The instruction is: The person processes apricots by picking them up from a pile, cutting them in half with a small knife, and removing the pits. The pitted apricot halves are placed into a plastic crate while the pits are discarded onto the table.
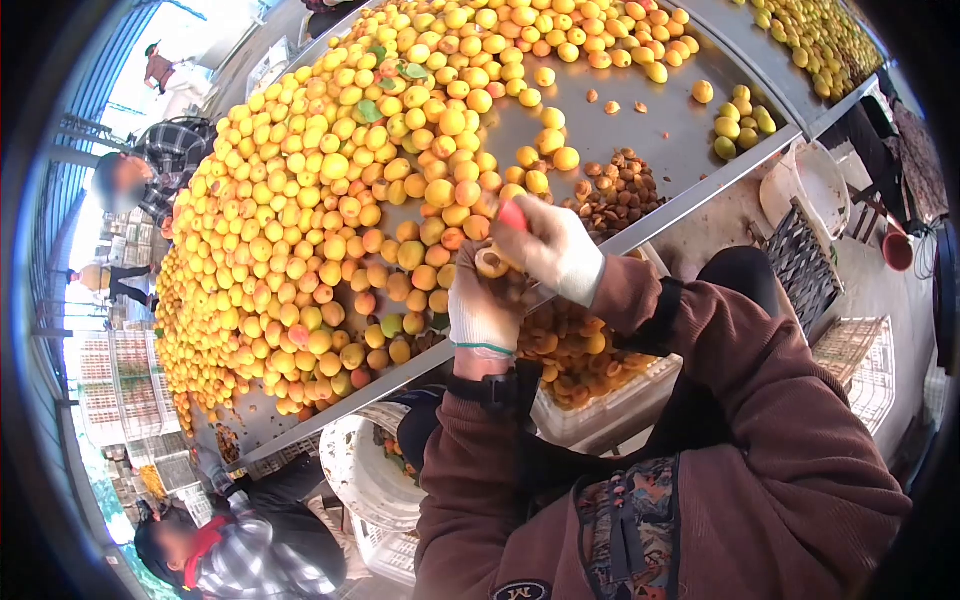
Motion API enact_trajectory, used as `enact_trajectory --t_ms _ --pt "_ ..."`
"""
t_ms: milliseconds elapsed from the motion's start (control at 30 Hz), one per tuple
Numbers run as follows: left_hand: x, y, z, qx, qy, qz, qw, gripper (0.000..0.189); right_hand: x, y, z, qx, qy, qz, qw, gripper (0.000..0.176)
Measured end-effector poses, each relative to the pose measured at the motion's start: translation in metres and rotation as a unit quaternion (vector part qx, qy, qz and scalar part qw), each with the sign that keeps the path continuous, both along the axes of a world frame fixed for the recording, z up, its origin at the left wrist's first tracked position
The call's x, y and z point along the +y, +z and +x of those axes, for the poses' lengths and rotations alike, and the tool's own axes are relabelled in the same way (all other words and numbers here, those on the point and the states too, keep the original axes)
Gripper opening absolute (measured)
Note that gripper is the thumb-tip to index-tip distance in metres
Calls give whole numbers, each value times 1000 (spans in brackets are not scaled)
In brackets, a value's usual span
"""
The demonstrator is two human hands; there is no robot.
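Note:
My left hand, in a white knit glove with a green cuff line, is closed around a cut apricot whose pale inner face shows. Right against it, my gloved right hand is closed on a small red object; its kind is hidden by the fingers. Both hands are over the near edge of a metal table, beside a big heap of whole yellow-orange apricots. Brown apricot pits lie piled just beyond my right hand. Below the hands, halved apricots fill a white crate.
The table's raised metal rim runs diagonally past my hands. A white bucket stands at my left, another bucket at far right. Several greenish apricots sit apart. A co-worker in a checked shirt sits at lower left; others are farther off.

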State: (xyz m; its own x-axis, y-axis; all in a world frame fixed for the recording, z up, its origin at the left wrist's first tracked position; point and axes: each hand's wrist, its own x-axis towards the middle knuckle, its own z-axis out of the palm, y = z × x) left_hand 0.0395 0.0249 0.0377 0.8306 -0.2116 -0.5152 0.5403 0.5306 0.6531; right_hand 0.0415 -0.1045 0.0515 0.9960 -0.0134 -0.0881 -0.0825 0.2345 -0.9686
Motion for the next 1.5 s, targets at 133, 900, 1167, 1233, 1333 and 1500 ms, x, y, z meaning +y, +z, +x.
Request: enact_trajectory --t_ms 133,900,1167,1233,1333,1500 --pt "-16 27 -8 80 142 -43 986 40 -4 13 -5 -79 80 -122 986 17" --pt "-47 2 -30 -79 21 82 993 40 -3 27 14 41 -165 253 952 32" --pt "-62 -1 -25 -52 100 -10 994 29 3 28 3 -3 -119 133 984 15" --pt "-45 -27 -19 -113 47 51 991 30 1 32 -2 -3 -71 101 992 14" --pt "-46 -15 -21 -106 13 78 991 32 4 24 0 -27 -73 98 992 14" --pt "-41 6 -7 46 -39 32 998 33 -5 22 23 66 -88 292 950 25"
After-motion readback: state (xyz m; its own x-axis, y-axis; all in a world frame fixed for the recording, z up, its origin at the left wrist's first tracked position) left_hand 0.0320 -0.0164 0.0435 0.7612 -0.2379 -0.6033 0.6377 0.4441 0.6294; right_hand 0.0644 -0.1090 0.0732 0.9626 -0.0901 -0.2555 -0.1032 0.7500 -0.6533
